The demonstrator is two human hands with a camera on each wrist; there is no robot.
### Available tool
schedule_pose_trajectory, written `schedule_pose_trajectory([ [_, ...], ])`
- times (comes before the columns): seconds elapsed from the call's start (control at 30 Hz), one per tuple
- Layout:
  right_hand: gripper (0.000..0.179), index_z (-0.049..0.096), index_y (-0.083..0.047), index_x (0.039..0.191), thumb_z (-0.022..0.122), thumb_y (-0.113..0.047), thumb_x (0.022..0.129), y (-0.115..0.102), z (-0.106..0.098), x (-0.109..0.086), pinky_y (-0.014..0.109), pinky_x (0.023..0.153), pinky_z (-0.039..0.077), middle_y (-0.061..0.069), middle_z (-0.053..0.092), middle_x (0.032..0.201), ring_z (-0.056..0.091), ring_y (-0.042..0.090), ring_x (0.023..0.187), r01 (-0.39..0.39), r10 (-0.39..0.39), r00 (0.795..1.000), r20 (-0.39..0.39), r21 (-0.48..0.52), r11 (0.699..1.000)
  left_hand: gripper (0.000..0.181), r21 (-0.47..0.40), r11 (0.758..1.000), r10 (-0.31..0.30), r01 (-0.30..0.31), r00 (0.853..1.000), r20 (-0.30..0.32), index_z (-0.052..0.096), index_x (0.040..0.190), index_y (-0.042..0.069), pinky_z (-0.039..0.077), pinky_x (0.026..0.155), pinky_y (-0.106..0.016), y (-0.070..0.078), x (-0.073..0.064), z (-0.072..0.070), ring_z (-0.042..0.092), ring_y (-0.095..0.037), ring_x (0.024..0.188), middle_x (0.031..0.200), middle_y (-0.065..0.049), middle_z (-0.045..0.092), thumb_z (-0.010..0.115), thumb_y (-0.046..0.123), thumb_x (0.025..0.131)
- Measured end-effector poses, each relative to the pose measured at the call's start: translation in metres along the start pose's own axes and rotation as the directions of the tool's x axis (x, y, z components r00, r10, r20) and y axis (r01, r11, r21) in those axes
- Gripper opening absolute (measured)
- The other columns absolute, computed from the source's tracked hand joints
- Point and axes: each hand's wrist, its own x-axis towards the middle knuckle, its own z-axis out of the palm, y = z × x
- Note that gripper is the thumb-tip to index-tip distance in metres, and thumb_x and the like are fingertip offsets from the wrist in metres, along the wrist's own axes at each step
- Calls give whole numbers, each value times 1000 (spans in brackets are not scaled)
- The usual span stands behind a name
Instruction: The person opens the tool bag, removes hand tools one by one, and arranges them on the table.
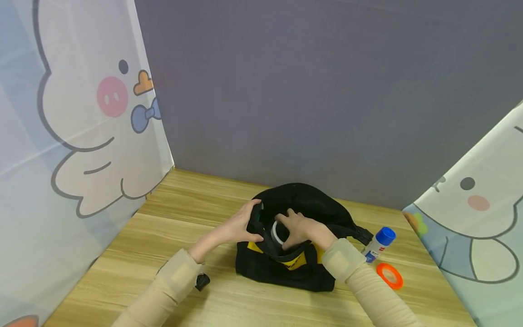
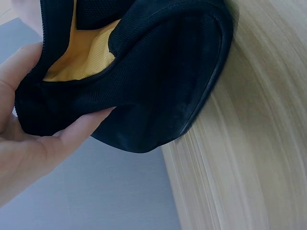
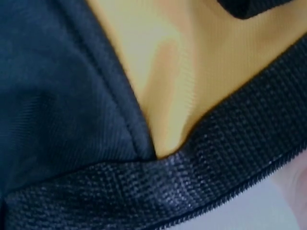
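Note:
A black and yellow zip bag (image 1: 282, 278) stands on the table with its mouth spread. My left hand (image 1: 239, 225) grips the left edge of the mouth; in the left wrist view its thumb and fingers pinch the black fabric (image 2: 72, 108) beside the zip. My right hand (image 1: 301, 228) reaches into the mouth, fingers curled about a white ring-shaped thing (image 1: 274, 235) that is partly hidden by the hand and the bag. Close up in the right wrist view are the bag's yellow panel (image 3: 168, 86) and its zip edge (image 3: 211, 209).
To the right of the bag stands a glue stick (image 1: 372, 251) with a blue cap (image 1: 385, 236). An orange ring (image 1: 381, 275), like a roll of tape, lies in front of it. A small black object (image 1: 202, 281) shows beside the left wrist. A grey wall (image 1: 306, 100) rises behind the table.

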Motion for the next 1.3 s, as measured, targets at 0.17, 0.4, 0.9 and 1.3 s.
schedule_pose_trajectory([
  [0.17,87,39,-21,150,83,-40,78,2,-2,-1,52,98,51,20,39,148,51,41,123,17,-17,1000,-16,-11,1000,99,-2,1000,-3,3,1000,5,11,156,5,32,115,-59,2,0,0,26,-42,148,163,-23,15,78,19,85],
  [0.4,87,37,-23,151,82,-39,79,1,-8,-1,54,99,50,21,34,154,47,42,131,23,-22,1000,-20,8,1000,99,-6,1000,-16,16,1000,4,10,157,5,33,115,-59,4,-1,0,26,-42,148,163,-23,14,78,18,85],
  [0.9,90,34,-24,153,82,-40,79,0,-25,-12,50,94,53,19,39,147,51,38,121,49,-50,997,-57,-20,999,100,-2,1000,-13,13,1000,-2,11,156,3,31,116,-59,3,-1,0,26,-42,148,163,-23,15,79,16,84],
  [1.3,90,34,-22,153,81,-40,79,2,-37,-22,52,94,51,21,39,145,50,38,117,72,-73,995,-75,-8,997,101,-12,1000,-2,2,1000,-6,12,156,2,31,116,-59,4,0,0,26,-43,148,162,-24,16,80,17,83],
])
